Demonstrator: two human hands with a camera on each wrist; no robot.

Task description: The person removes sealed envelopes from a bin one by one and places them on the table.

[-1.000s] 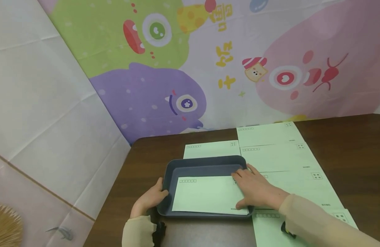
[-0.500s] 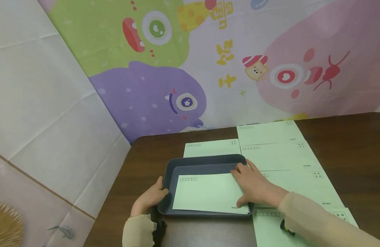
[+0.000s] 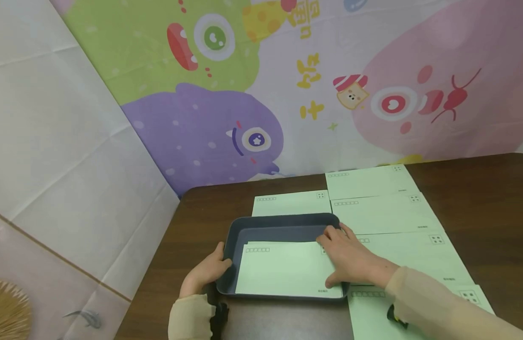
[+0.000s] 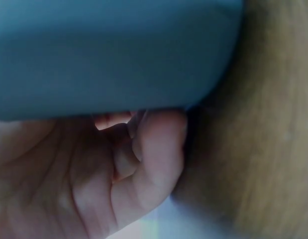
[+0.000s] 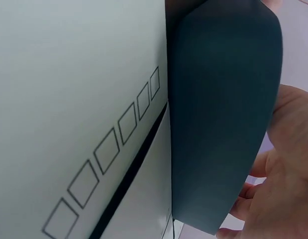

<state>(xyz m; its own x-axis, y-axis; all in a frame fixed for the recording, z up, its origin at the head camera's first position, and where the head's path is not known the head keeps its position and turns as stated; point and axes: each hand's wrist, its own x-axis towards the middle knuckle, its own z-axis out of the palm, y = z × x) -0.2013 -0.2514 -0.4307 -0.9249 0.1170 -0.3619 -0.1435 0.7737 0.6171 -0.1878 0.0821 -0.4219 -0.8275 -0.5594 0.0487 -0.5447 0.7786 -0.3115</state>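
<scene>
A dark blue-grey rectangular tray (image 3: 270, 232) sits toward the table's near side, with pale green envelopes (image 3: 282, 269) lying in its near half. At its left end my left hand (image 3: 205, 274) grips the side, thumb at the rim; the left wrist view shows bent fingers (image 4: 161, 149) against the tray's outer wall. My right hand (image 3: 350, 257) straddles the right side, thumb and index finger over the envelope's right end. Its other fingers (image 5: 251, 196) curl by the outer wall (image 5: 218, 114) in the right wrist view.
More pale envelopes lie in a column on the brown table (image 3: 189, 222), including one at the far right (image 3: 372, 184) and another behind the tray (image 3: 287, 204). A cartoon-print cloth (image 3: 227, 137) hangs behind the table, and a white wall covering (image 3: 74, 141) stands to the left.
The top envelope in the tray has shifted slightly toward the near wall and left, baring a sliver of another edge behind it. Both hands stay in nearly the same place.
</scene>
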